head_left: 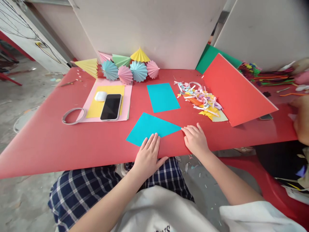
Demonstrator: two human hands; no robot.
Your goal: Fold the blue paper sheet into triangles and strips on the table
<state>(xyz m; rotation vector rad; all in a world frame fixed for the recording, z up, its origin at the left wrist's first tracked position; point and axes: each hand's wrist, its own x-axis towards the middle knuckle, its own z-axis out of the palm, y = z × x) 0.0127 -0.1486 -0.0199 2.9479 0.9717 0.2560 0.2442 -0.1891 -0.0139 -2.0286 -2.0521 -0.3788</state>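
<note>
A kite-shaped folded sheet of blue paper (147, 126) lies near the front edge of the red table. Pressing on its lower edge is my left hand (148, 158), flat, with the thumb held out to the side. My right hand (196, 140) rests at the paper's pointed right tip, its fingertips touching the corner and its fingers extended. Just behind lies a second blue sheet (163, 97), flat and unfolded.
Pleated paper fans and cones (125, 67) stand at the back left. A phone (111, 107), white case (100, 96) and tape roll (73, 116) lie left. Paper scraps (202, 100) sit beside a leaning red board (238, 91). Another person's arm (303, 119) shows far right.
</note>
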